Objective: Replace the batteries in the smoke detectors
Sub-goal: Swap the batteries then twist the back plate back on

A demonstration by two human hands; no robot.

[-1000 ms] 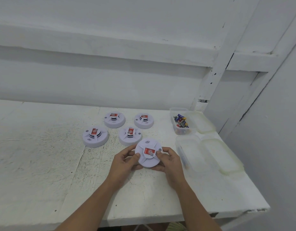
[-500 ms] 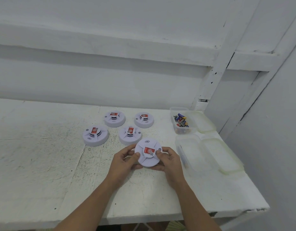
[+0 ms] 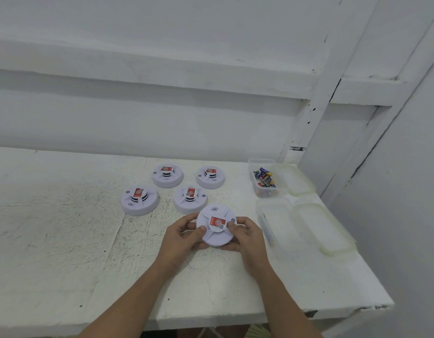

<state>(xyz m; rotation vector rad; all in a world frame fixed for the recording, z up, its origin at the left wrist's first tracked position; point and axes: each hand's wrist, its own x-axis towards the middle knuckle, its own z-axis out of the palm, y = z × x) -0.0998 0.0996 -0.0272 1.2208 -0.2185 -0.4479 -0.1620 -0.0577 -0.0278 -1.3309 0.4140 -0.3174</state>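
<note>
The left hand [image 3: 184, 236] and right hand [image 3: 245, 237] are gripping the smoke detector [image 3: 214, 225] sitting between them, equally near both. Its opening seam is possibly hiding underneath.

Soft even daylight, faint shadows, wide-angle edge bending

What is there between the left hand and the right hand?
A white smoke detector with a red label, gripped at its rim by the left hand and the right hand, as the head view shows.
</note>
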